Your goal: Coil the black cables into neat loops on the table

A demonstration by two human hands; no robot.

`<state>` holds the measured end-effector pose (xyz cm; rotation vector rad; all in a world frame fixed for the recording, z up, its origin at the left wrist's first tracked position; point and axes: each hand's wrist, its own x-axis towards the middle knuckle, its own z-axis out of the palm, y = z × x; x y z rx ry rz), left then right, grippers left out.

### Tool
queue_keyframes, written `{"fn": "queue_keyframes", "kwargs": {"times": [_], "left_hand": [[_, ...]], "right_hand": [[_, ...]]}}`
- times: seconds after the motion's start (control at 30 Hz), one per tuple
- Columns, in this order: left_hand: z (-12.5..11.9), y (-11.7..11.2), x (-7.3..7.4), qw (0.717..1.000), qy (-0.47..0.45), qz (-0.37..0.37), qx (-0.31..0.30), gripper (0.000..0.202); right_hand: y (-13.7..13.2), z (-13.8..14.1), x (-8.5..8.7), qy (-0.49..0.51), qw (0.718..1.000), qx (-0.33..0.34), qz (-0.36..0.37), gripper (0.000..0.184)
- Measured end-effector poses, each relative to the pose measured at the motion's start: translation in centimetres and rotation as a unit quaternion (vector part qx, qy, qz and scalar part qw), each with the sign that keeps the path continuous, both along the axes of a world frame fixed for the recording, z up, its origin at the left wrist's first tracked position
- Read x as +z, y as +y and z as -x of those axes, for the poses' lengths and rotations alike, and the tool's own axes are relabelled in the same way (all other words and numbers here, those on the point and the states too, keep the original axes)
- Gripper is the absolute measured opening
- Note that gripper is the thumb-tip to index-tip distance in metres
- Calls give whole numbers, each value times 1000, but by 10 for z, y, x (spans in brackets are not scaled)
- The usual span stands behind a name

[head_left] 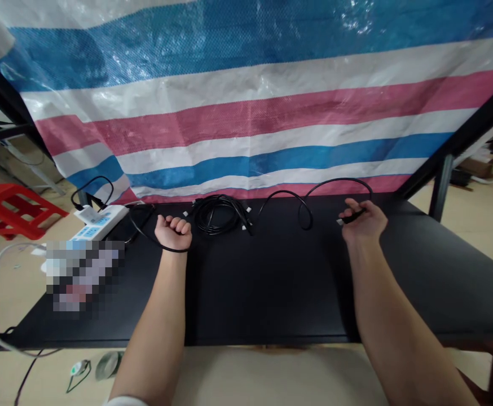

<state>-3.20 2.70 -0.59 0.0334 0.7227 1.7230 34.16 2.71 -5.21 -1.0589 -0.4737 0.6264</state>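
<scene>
My right hand (365, 220) is closed around the end of a black cable, palm turned up. The cable's pale metal plug (340, 221) sticks out to the left of the fingers. From this hand the black cable (306, 208) arcs over the table's back edge and loops toward the middle. My left hand (174, 232) is curled into a fist, and whatever it may hold is hidden. Another black cord (153, 242) crosses that wrist from the left. Between the hands, nearer the left one, lies a coiled bundle of black cables (216, 214) with several white-tipped ends.
A white power strip (106, 217) with a plugged-in adapter stands at the table's left, beside a dark phone-like slab (142, 220) and a blurred-out patch. Behind the black table (267, 293) hangs a striped tarp (246, 113). A red stool (18, 211) is on the floor at left.
</scene>
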Motion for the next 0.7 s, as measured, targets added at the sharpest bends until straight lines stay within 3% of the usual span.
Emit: {"fn": "queue_keyframes", "kwargs": {"times": [0.07, 0.13, 0.17, 0.23, 0.3, 0.4, 0.53, 0.6, 0.7], "left_hand": [[-9, 1, -2, 999, 25, -4, -29, 44], [-16, 2, -4, 997, 48, -4, -52, 44], [-19, 2, -5, 997, 56, -4, -60, 43], [-23, 2, -6, 996, 65, 1, -64, 43], [-24, 2, -6, 996, 69, 8, -56, 43], [-25, 1, -5, 996, 81, 11, -41, 42], [-32, -3, -4, 992, 103, 6, -66, 41], [-39, -5, -4, 988, 119, 0, -96, 41], [-49, -9, -6, 982, 138, -16, -129, 41]], "right_hand": [[2, 15, -5, -138, 990, -10, 8, 32], [2, 32, -10, -261, 965, 9, 19, 52], [2, 40, -12, -294, 955, 8, 34, 59], [2, 51, -12, -316, 946, -4, 79, 56], [1, 55, -8, -282, 952, -17, 113, 44], [0, 54, 1, -163, 978, 19, 126, 33], [1, 55, 6, -4, 992, 86, 89, 43], [3, 60, 6, 23, 994, 96, 51, 48], [4, 70, 5, -26, 996, 71, 38, 52]]}}
